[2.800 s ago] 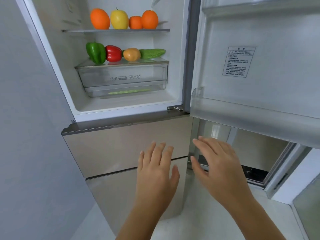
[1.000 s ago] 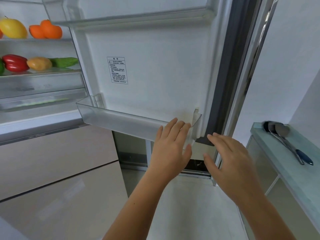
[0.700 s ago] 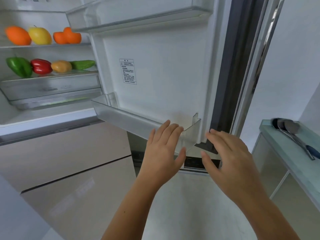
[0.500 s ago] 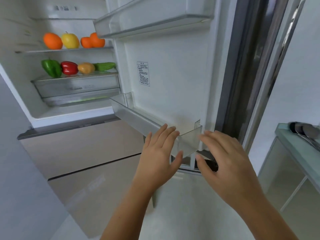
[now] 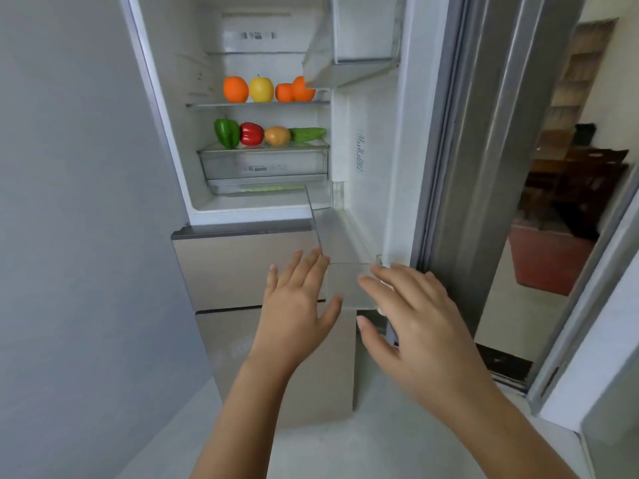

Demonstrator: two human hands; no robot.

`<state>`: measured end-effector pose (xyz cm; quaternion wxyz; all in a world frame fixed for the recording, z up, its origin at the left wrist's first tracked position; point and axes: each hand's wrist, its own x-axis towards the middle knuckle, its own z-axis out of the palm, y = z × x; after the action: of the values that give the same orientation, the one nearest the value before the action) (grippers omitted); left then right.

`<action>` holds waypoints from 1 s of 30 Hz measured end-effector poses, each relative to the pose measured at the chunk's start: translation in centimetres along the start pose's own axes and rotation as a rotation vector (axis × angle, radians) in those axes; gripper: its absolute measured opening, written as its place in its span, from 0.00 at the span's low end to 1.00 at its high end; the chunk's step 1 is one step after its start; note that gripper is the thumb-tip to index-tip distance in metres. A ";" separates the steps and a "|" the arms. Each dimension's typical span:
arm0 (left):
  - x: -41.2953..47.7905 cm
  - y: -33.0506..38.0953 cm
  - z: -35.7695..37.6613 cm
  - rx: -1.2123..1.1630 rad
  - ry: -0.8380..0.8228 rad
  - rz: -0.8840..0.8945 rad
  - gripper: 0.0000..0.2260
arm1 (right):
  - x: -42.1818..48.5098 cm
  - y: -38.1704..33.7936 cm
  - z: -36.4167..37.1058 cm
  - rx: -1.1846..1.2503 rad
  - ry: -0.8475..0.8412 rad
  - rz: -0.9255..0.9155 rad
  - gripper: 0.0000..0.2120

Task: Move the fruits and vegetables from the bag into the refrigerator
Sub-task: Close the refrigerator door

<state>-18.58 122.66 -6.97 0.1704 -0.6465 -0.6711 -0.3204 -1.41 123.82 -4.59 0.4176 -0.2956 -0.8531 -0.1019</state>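
Left hand (image 5: 297, 305) spread flat, fingers apart and empty, raised just left of the clear plastic door bin (image 5: 345, 250) at the bottom of the open white refrigerator door (image 5: 377, 160), fingertips close to the bin's near corner; contact not clear. Right hand (image 5: 411, 316) likewise open and empty, fingers splayed, lying against or just in front of the bin's near end and the door's lower edge, thumb hanging below the bin. Both forearms bare, reaching up from the bottom of the view. Beyond the bin, deeper inside the white refrigerator (image 5: 207, 209), a clear crisper drawer (image 5: 264, 165) topped by a glass shelf, and on that shelf, from left to right: shiny green bell pepper (image 5: 227, 133), red bell pepper (image 5: 251, 133), brownish-yellow round potato (image 5: 277, 135), and dark green cucumber (image 5: 307, 134) lying on its side, nearest the door. One glass shelf (image 5: 257, 104) higher: large orange (image 5: 235, 89), yellow apple (image 5: 261, 88), small orange (image 5: 285, 92), and another orange (image 5: 301, 88) partly hidden behind the upper door bin (image 5: 359, 63). Below the bin's level, left of it, two beige glossy lower drawer fronts (image 5: 242, 267) shut. Far left of the refrigerator, a plain grey wall (image 5: 76, 219). Right of the door, a doorway onto a dim room with dark wooden furniture (image 5: 574, 181). No bag in view.
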 end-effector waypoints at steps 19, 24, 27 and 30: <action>-5.9 -7.2 -10.7 0.171 0.224 -0.072 0.19 | 5.1 -6.3 3.4 0.021 0.054 -0.047 0.24; -6.1 -9.8 -11.3 0.213 0.222 -0.114 0.20 | 8.2 -7.9 7.8 0.014 0.009 -0.107 0.25; -5.8 -11.8 -11.0 0.227 0.219 -0.143 0.20 | 10.2 -8.8 10.7 0.022 -0.004 -0.156 0.25; -5.3 -14.5 -10.5 0.239 0.231 -0.179 0.20 | 12.1 -9.9 14.0 0.063 0.016 -0.207 0.25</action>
<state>-34.11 112.40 -5.64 0.2926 -0.5184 -0.7352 -0.3242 -22.14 126.83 -3.31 0.4207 -0.1919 -0.8785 -0.1201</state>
